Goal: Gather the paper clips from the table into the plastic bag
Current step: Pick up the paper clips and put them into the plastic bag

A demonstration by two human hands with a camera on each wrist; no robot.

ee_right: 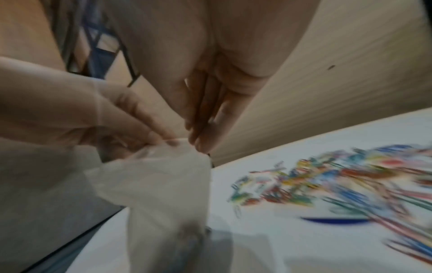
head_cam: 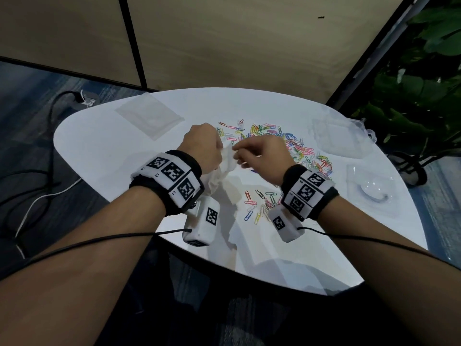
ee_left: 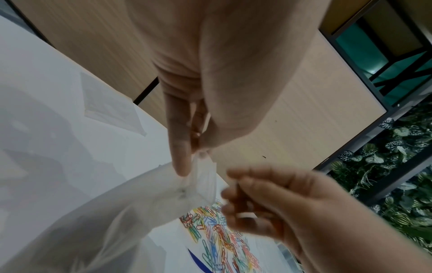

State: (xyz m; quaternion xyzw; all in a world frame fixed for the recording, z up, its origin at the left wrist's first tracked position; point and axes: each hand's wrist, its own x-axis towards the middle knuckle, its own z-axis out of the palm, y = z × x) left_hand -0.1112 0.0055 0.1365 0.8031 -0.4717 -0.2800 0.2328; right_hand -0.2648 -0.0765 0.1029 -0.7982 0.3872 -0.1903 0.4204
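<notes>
Above the white table (head_cam: 104, 151) my left hand (head_cam: 220, 148) pinches the rim of a thin translucent plastic bag (head_cam: 224, 171), which hangs crumpled below it. The same pinch on the bag (ee_left: 140, 203) shows in the left wrist view. My right hand (head_cam: 235, 149) is right beside the bag's mouth, its fingertips (ee_right: 198, 140) pressed together on what looks like a dark paper clip (ee_right: 211, 159). A wide heap of coloured paper clips (head_cam: 287, 141) lies behind the hands. A smaller scatter of clips (head_cam: 259, 203) lies under my right wrist.
A flat stack of clear bags (head_cam: 149, 116) lies at the table's back left. Clear plastic containers (head_cam: 341, 138) and a clear lid (head_cam: 371, 188) sit on the right side. A leafy plant (head_cam: 424, 96) stands beyond the right edge, and cables (head_cam: 50, 186) run across the floor at left.
</notes>
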